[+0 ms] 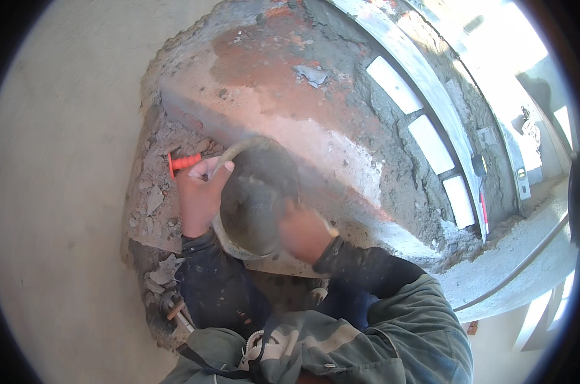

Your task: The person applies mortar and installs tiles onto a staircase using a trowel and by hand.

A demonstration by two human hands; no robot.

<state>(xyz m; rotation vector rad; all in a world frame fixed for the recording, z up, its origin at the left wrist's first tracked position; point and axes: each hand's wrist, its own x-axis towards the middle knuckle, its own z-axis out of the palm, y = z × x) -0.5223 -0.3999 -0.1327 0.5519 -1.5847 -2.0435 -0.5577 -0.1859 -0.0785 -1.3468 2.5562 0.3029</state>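
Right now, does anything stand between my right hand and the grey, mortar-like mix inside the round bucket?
Nothing visible does. Your blurred right hand is at the right edge of the round bucket, beside the grey mix; your left hand holds the bucket's left side, outside that path.

Head view: is looking down from the wearer's head
Jacket (424,336): is filling the near, lower edge
Bucket (229,245): is sitting near centre

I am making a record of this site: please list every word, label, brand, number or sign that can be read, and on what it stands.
No text can be read in this picture.
Spirit level: any marks are too small to read.
Bucket: no readable writing shows.
Jacket: no readable lettering shows.
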